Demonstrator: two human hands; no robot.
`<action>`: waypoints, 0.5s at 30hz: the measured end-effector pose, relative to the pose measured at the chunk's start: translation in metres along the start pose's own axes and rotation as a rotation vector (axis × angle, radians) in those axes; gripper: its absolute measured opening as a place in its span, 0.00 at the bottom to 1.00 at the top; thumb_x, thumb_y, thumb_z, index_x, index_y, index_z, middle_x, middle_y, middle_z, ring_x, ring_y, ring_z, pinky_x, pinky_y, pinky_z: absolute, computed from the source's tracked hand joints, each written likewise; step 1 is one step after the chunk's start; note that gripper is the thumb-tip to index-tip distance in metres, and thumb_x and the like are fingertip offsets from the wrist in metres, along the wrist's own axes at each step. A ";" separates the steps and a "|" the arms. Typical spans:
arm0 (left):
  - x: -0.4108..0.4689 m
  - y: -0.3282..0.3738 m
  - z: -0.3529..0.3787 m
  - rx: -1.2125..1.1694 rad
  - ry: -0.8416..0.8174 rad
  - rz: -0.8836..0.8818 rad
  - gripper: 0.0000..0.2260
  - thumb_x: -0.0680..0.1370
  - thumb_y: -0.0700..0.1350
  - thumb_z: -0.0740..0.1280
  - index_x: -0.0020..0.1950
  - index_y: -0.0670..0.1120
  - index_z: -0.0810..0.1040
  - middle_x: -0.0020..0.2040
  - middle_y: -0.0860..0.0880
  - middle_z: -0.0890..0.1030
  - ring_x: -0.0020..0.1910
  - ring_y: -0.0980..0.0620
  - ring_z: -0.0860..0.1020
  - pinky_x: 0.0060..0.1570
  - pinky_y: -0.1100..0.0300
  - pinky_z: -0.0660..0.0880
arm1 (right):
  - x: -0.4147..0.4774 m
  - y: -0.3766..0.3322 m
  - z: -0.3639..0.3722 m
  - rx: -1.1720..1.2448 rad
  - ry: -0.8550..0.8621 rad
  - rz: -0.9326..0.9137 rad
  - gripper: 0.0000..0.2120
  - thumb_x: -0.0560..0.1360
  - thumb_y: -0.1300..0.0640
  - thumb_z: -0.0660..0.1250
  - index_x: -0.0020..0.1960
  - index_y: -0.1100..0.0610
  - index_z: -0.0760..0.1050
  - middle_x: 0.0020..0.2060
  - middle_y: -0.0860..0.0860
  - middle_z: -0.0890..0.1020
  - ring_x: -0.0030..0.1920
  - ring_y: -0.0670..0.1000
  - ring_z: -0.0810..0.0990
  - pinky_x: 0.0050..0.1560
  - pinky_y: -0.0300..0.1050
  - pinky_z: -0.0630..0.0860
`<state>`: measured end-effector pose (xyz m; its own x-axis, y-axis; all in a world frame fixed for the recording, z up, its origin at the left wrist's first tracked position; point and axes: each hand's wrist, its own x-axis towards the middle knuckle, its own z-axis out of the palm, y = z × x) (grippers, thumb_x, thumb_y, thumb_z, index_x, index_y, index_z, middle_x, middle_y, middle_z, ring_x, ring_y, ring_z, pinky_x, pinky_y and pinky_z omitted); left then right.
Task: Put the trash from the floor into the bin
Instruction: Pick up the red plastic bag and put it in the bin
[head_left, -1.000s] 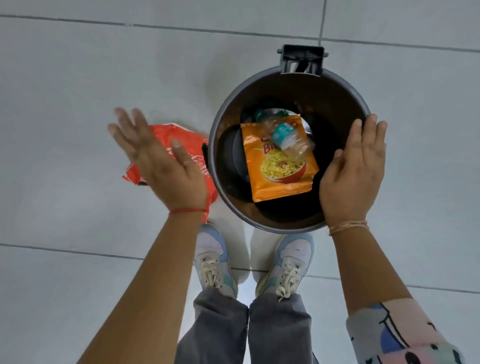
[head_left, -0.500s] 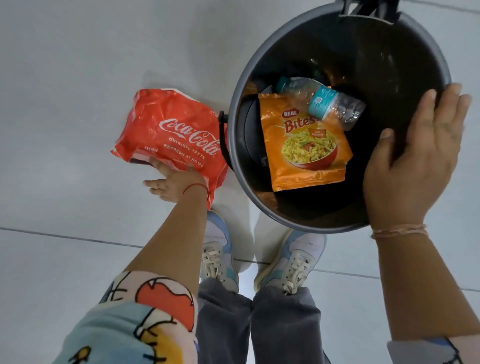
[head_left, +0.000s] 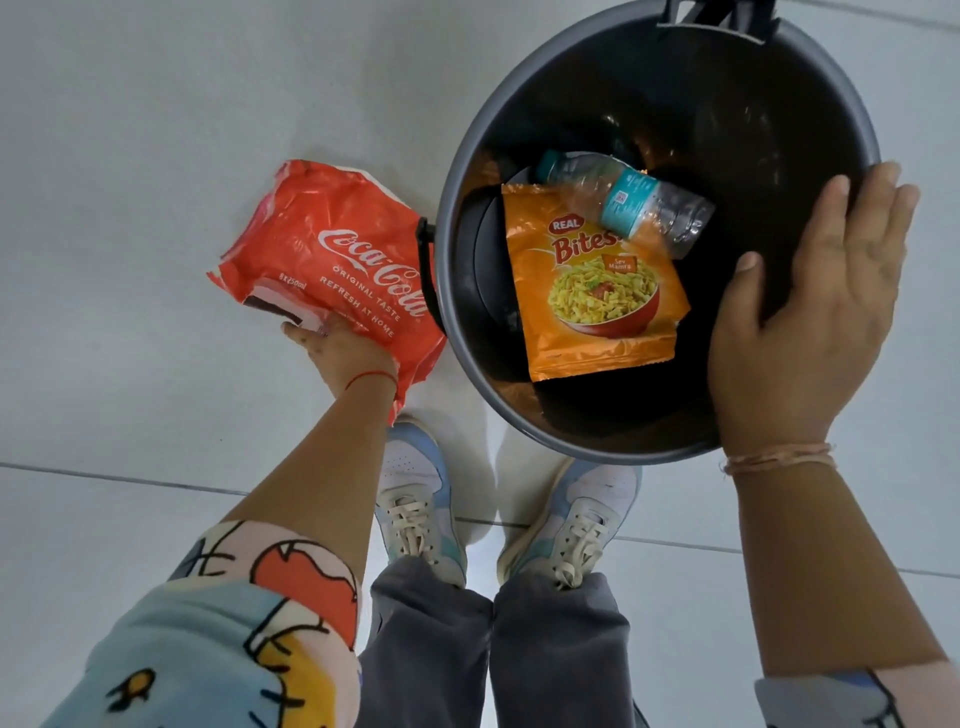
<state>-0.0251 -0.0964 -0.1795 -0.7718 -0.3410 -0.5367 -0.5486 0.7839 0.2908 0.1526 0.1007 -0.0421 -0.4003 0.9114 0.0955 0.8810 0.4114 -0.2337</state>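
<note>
A crumpled red Coca-Cola wrapper (head_left: 332, 249) lies on the pale floor just left of the round dark bin (head_left: 457, 171). My left hand (head_left: 345, 353) is down at the wrapper's near edge, fingers closed on it. My right hand (head_left: 810, 322) hovers flat over the bin's right rim, fingers apart, holding nothing. Inside the bin lie an orange snack packet (head_left: 592, 301) and a clear plastic bottle (head_left: 639, 208) with a teal label, the bottle resting across the packet's top.
My two feet in white and blue shoes (head_left: 415, 499) stand right in front of the bin. A black hinge bracket (head_left: 717, 15) sticks up at the bin's far rim. Grey floor tiles (head_left: 130, 130) with thin grout lines spread all around.
My left hand dropped from above the wrapper to the floor and closed on its near edge. The view came closer to the bin. My right hand stayed over the right rim.
</note>
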 end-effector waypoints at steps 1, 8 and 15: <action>0.001 -0.002 -0.002 0.103 -0.005 0.049 0.21 0.81 0.48 0.56 0.73 0.45 0.58 0.68 0.44 0.69 0.63 0.45 0.72 0.56 0.57 0.74 | -0.001 0.000 -0.001 0.021 -0.001 0.015 0.23 0.77 0.59 0.58 0.70 0.65 0.60 0.71 0.63 0.62 0.73 0.63 0.57 0.73 0.52 0.54; 0.012 -0.005 -0.014 0.240 0.049 0.193 0.13 0.81 0.42 0.56 0.64 0.41 0.67 0.62 0.45 0.68 0.58 0.46 0.70 0.52 0.57 0.70 | -0.002 -0.002 0.002 0.009 0.016 -0.021 0.23 0.77 0.60 0.59 0.69 0.66 0.62 0.70 0.65 0.64 0.72 0.64 0.59 0.72 0.53 0.56; -0.017 0.012 -0.067 0.160 0.100 0.511 0.19 0.73 0.31 0.65 0.63 0.37 0.69 0.67 0.38 0.62 0.60 0.41 0.71 0.57 0.55 0.70 | -0.002 -0.003 0.000 0.014 -0.019 -0.003 0.22 0.77 0.61 0.58 0.70 0.65 0.61 0.71 0.64 0.63 0.72 0.64 0.59 0.72 0.54 0.55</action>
<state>-0.0407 -0.1161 -0.1136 -0.9584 0.0626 -0.2786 -0.0460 0.9291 0.3669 0.1508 0.0976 -0.0420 -0.4079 0.9097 0.0777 0.8760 0.4139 -0.2474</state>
